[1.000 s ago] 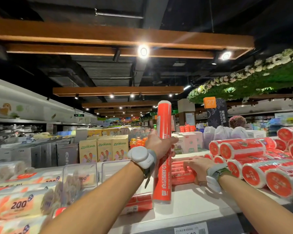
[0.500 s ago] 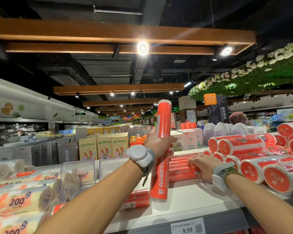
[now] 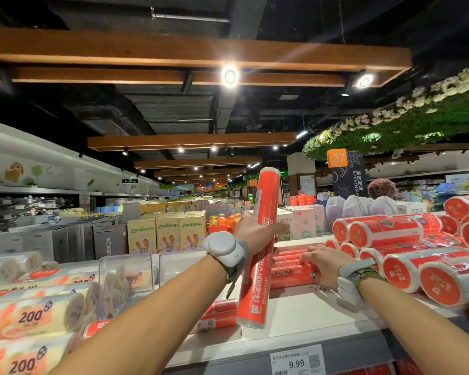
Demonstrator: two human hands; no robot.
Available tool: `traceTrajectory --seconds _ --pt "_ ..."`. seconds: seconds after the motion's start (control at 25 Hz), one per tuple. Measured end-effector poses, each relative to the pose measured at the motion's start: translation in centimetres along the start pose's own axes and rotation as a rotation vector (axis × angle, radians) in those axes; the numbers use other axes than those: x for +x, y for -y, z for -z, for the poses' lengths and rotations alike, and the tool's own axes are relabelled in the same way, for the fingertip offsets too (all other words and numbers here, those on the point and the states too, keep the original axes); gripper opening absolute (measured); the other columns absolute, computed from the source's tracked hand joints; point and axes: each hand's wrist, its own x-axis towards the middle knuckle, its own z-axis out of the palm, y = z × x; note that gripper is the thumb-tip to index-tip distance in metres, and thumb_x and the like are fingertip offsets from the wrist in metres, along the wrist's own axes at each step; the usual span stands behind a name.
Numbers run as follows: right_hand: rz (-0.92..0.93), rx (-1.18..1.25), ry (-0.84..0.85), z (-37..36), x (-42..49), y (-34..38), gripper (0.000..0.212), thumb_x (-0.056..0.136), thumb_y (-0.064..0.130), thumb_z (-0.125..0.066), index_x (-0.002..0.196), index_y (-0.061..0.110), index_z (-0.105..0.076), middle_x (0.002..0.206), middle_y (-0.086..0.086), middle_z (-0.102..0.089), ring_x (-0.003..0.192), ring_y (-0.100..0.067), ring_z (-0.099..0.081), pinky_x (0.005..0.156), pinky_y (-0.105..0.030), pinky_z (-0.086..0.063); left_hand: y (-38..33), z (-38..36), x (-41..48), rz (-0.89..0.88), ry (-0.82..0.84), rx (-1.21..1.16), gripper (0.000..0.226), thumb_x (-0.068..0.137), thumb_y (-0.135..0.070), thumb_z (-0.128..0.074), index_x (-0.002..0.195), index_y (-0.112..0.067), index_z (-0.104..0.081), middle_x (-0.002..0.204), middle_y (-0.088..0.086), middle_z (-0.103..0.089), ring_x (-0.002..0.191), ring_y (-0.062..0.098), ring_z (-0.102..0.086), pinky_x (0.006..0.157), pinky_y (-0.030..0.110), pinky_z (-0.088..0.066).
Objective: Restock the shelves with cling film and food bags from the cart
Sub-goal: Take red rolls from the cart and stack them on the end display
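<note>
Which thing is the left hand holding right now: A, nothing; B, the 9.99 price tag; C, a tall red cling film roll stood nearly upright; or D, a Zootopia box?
C: the left hand curls its fingers round the middle of the red cling film roll, which stands nearly upright.

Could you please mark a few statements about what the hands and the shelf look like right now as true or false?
1. The left hand grips a long red roll that stands nearly upright. True.
2. The right hand is lifting a roll off the shelf. False: it rests with spread fingers on the stack of long red rolls lying flat on the shelf.
3. The price tag on the shelf edge reads 19.99. False: it reads 9.99.
4. Fat red rolls are piled to the right of the right hand. True.
</note>
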Motion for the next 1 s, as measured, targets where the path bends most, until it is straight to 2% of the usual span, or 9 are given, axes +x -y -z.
traceTrajectory --seconds 0.12,0.2,0.28,0.4,0.52,0.64,0.8,0.92,1.0 --pt "-0.036 0.611 -0.179 2.5 -1.2 1.0 0.055 0.087 0.021 -0.069 0.137 0.025 -0.045 0.132 0.005 -0.053 0.123 -0.015 -0.051 0.099 -0.026 -0.047 -0.5 0.1 -0.4 0.08 0.092 -0.073 0.073 0.077 -0.031 -0.068 0.134 -0.013 -0.027 0.097 0.013 -0.06 0.065 0.021 -0.063 0.059 0.034 -0.057" --pt "-0.016 1.342 -0.31 6.1 -2.8 3.0 0.048 0.091 0.035 -0.064 0.134 0.022 -0.048 0.131 -0.001 -0.058 0.117 -0.019 -0.058 0.09 -0.034 -0.055 -1.0 0.3 -0.6 0.071 0.18 -0.046 0.064 0.083 -0.023 -0.059 0.136 -0.01 -0.026 0.096 0.013 -0.057 0.065 0.02 -0.062 0.059 0.033 -0.057" --pt "0.022 1.7 -0.282 8.8 -3.7 4.4 0.051 0.091 0.05 -0.057 0.132 0.02 -0.051 0.124 -0.006 -0.064 0.111 -0.025 -0.064 0.085 -0.043 -0.058 -1.6 0.4 -0.9 0.042 0.248 0.043 0.051 0.089 -0.016 -0.056 0.132 -0.013 -0.03 0.102 0.017 -0.059 0.067 0.022 -0.061 0.06 0.033 -0.057" --pt "-0.03 1.723 -0.327 10.1 -4.8 4.9 0.05 0.093 0.043 -0.059 0.13 0.009 -0.052 0.115 -0.013 -0.068 0.103 -0.027 -0.068 0.079 -0.043 -0.059 -1.8 -0.1 -1.3 0.012 0.329 0.204 0.046 0.088 -0.022 -0.064 0.126 -0.023 -0.039 0.109 0.019 -0.068 0.072 0.026 -0.066 0.068 0.037 -0.059" --pt "-0.125 1.799 -0.433 10.0 -6.0 3.7 0.041 0.096 0.027 -0.058 0.128 0.003 -0.051 0.11 -0.018 -0.069 0.097 -0.028 -0.071 0.073 -0.042 -0.06 -1.3 0.6 -1.4 -0.089 0.309 0.529 0.055 0.083 -0.041 -0.072 0.128 -0.039 -0.039 0.106 0.005 -0.069 0.081 0.019 -0.07 0.071 0.034 -0.059" --pt "-0.248 1.861 -0.54 9.1 -7.2 2.2 0.044 0.094 0.029 -0.063 0.125 0.002 -0.051 0.103 -0.019 -0.071 0.091 -0.029 -0.073 0.065 -0.039 -0.062 -0.9 1.6 -1.6 -0.222 0.272 0.854 0.067 0.081 -0.043 -0.074 0.134 -0.037 -0.035 0.109 -0.003 -0.063 0.086 0.014 -0.068 0.076 0.032 -0.059" --pt "-0.47 1.857 -0.565 7.4 -8.0 1.0 0.056 0.083 0.04 -0.072 0.12 0.004 -0.051 0.095 -0.016 -0.074 0.084 -0.031 -0.073 0.061 -0.039 -0.062 -0.1 0.8 -1.7 -0.261 0.269 0.851 0.063 0.084 -0.046 -0.07 0.138 -0.028 -0.045 0.111 -0.004 -0.065 0.086 0.012 -0.07 0.077 0.031 -0.06" --pt "-0.532 1.868 -0.592 6.2 -8.5 -0.3 0.044 0.09 0.03 -0.068 0.12 0.001 -0.055 0.096 -0.017 -0.072 0.088 -0.031 -0.071 0.057 -0.039 -0.061 0.4 0.0 -1.6 -0.307 0.224 0.895 0.065 0.081 -0.054 -0.069 0.136 -0.022 -0.055 0.113 -0.004 -0.069 0.091 0.014 -0.069 0.08 0.031 -0.06" --pt "-0.541 1.876 -0.595 5.6 -9.0 -1.0 0.046 0.088 0.026 -0.071 0.122 0.003 -0.052 0.101 -0.021 -0.071 0.087 -0.033 -0.072 0.06 -0.042 -0.061 0.6 -0.2 -1.5 -0.327 0.189 0.926 0.058 0.082 -0.058 -0.063 0.13 -0.025 -0.061 0.101 -0.009 -0.07 0.081 0.011 -0.067 0.07 0.028 -0.059"
